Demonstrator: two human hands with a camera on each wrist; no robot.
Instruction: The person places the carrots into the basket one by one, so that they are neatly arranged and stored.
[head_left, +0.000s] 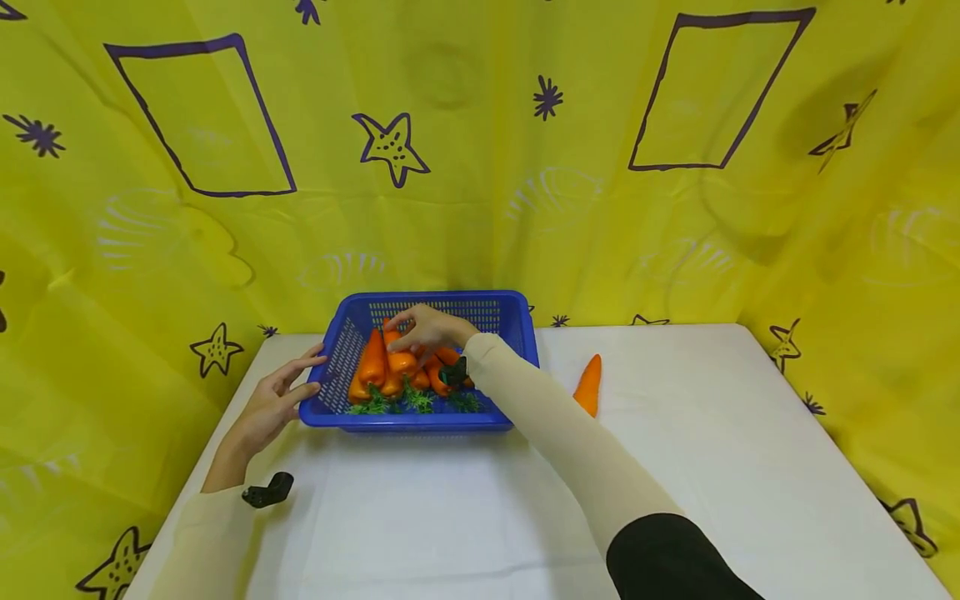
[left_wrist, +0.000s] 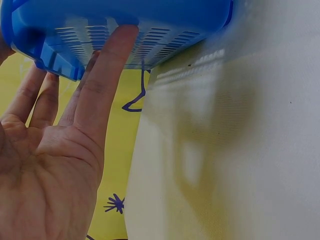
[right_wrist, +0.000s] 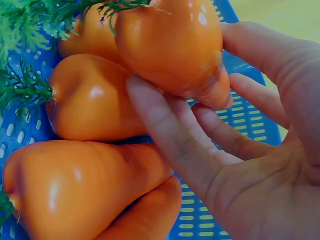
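Note:
A blue plastic basket [head_left: 420,422] with slotted walls stands on the white table and holds several plump orange carrots [head_left: 372,360] with green leafy tops. My right hand [head_left: 435,327] reaches into it from above. In the right wrist view, its thumb and fingers close around the tapering end of one carrot [right_wrist: 167,47], which lies over the others. My left hand [head_left: 266,410] is at the basket's left side, fingers fairly straight against the rim. In the left wrist view, one fingertip [left_wrist: 127,35] touches the blue wall.
Another carrot [head_left: 589,383] lies on the white tabletop [head_left: 720,450] to the right of the basket, partly hidden by my right forearm. A yellow curtain [head_left: 480,225] with dark star drawings hangs behind the table and along both sides.

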